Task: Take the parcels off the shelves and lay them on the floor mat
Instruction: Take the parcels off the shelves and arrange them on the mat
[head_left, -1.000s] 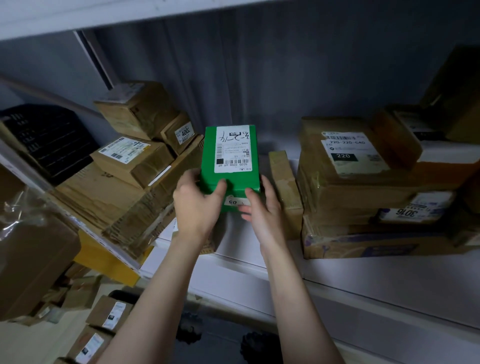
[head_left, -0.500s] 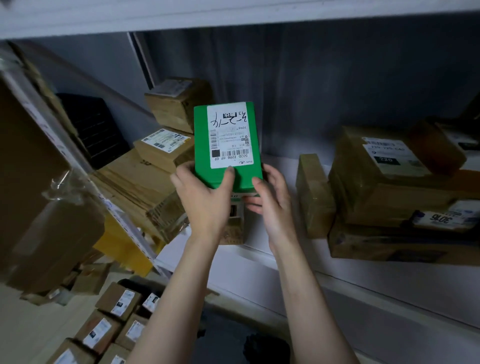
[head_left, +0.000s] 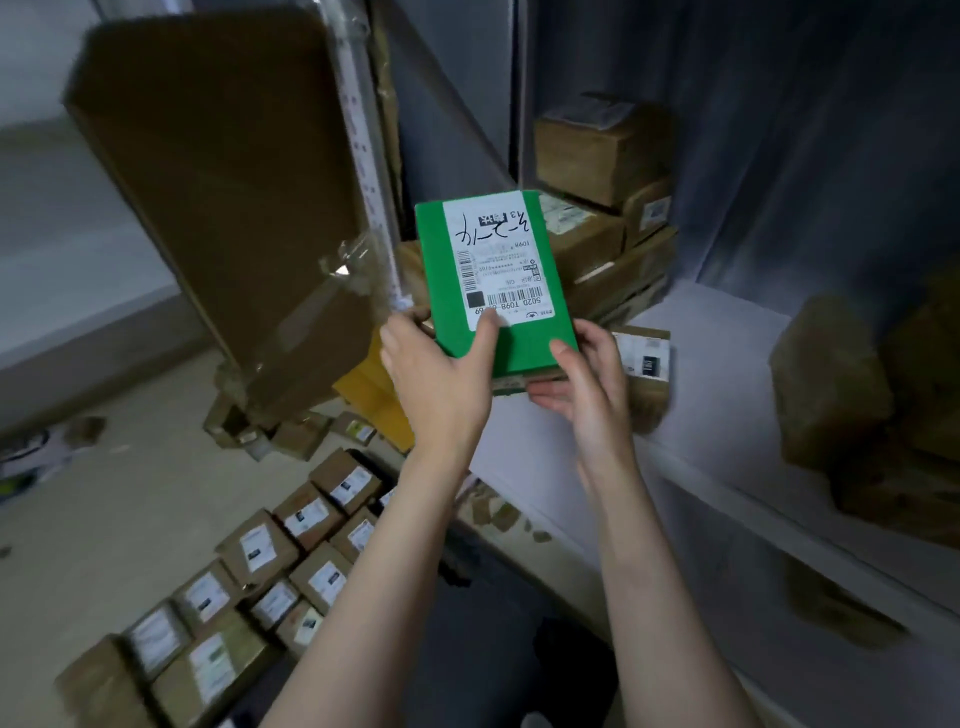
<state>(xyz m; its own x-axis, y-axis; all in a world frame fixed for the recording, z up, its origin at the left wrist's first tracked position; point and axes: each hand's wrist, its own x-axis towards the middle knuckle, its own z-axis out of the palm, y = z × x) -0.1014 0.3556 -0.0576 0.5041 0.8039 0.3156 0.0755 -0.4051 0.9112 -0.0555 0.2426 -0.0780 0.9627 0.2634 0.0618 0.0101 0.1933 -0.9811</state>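
1. Since half a second ago: swung left and downward, so far more floor in sight and the white shelf (head_left: 701, 410) pushed over to the right.
2. Still clasping the green parcel (head_left: 493, 280) by its near end, grip unchanged: left hand (head_left: 441, 384) curled round the near left corner with the thumb laid on the white label (head_left: 498, 254); right hand (head_left: 587, 384) cupping the near right corner, thumb on top and fingers tucked underneath.
3. Held in the air, tilted, clear of the shelf board near its left end, with the label facing up.
4. Flat and rectangular, in smooth matte green card with crisp edges; paper label printed with barcodes and crossed by thick black handwritten strokes.
5. Just behind the right hand, a blurred brown carton (head_left: 644, 364) with a white sticker; cannot tell whether gripped along with the green parcel.
6. At left, looming close: a large cardboard box (head_left: 218, 208), plain dull brown, with crinkled glossy clear tape (head_left: 337, 265) along its edge.
7. Down on the floor, beneath the left forearm: floor parcels (head_left: 291, 545), small brown boxes packed side by side in rows, each bearing a white label.
8. At the back of the shelf, stacked cartons (head_left: 597, 156) in tan corrugated board; further right, a lumpy brown parcel (head_left: 826, 379), too blurred for detail.
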